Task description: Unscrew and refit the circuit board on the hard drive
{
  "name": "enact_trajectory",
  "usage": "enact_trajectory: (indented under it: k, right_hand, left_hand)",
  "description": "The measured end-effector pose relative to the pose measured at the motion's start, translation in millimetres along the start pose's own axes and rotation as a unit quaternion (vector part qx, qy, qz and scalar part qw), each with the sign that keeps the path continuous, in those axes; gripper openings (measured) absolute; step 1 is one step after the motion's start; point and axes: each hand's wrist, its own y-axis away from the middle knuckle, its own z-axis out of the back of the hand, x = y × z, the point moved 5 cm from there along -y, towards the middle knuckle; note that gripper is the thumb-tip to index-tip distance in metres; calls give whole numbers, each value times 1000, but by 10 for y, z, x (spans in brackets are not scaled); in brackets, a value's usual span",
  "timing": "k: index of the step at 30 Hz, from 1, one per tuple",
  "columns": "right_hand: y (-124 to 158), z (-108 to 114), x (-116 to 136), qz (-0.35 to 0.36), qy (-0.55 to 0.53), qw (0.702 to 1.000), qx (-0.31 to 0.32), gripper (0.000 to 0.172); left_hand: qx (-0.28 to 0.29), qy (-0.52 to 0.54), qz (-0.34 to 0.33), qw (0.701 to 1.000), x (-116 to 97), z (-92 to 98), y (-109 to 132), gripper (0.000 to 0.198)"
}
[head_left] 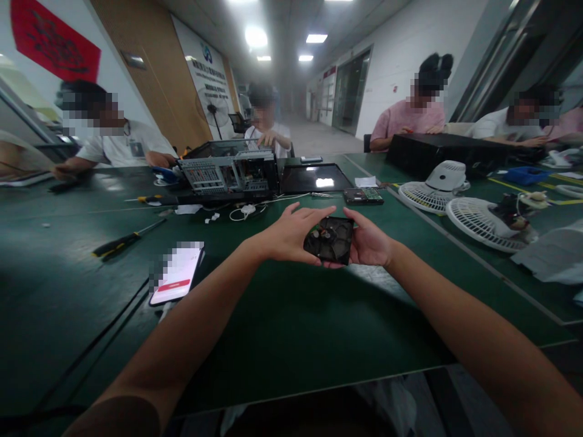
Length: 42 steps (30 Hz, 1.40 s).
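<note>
My bare forearms reach forward and converge. My left hand arches, digits parted; my right hand curls opposite, palm inward.

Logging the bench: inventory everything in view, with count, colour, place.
Square part: 1, dark, between both hands
Phone: 1, lit white-and-red screen, left on table
Screwdriver: at least 1, black and yellow, beyond phone
Computer case: 1, grey and black, far side, left of centre
Flat panel: 1, black, right of computer case
Cable: white, count unclear, before computer case
Circuit-board unit: 1, dark and green, panel's near right corner
Fan heads: 2, white, right
Long box: 1, black, behind fan heads
Tray: 1, blue, far right
Standing fan: 1, dark, background
Poster: 1, red, upper left
Co-workers: at least 4, white or pink tops, around table
Table: 1, green, foreground
Left hand: 1, bare, part's left side
Right hand: 1, bare, part's right side
</note>
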Motion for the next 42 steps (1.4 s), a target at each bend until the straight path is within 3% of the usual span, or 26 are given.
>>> enact_trajectory:
  k: [6,10,13,16,18,21,25,28,33,39,42]
  right_hand:
    - [-13,-30,-29,-8,27,999,20,78]
    - [-55,207,75,38,49,998,-11,72]
    - [-1,565,268,100,21,994,-28,64]
    - [172,1042,482,175,-30,981,-73,59]
    - [340,1388,575,218,-61,964,-138,56]
    - [608,1860,585,237,-87,929,-271,48]
    - [813,2200,524,236,-98,903,-345,42]
    - [833,2305,515,234,-90,895,-368,40]
    - [790,2375,544,218,-61,877,-424,37]
    - [729,2332,551,208,-1,872,-444,32]
    - [706,2309,556,203,41,861,-464,31]
  left_hand:
    - [-13,-50,1,999,29,-52,-6,118]
    - [-102,-86,46,990,86,-182,-52,122]
    - [-115,-55,73,989,117,-431,-74,111]
    - [-56,-8,78,995,108,-746,-72,98]
    - [-9,17,62,998,68,-908,-61,92]
    - [31,46,46,997,17,-1010,-50,85]
    - [49,71,49,995,10,-1009,-60,92]
    - [49,75,56,994,23,-1005,-63,94]
    - [45,88,64,993,11,-992,-24,76]
    - [44,112,87,989,-15,-955,38,84]
    - [31,111,103,988,2,-959,45,79]
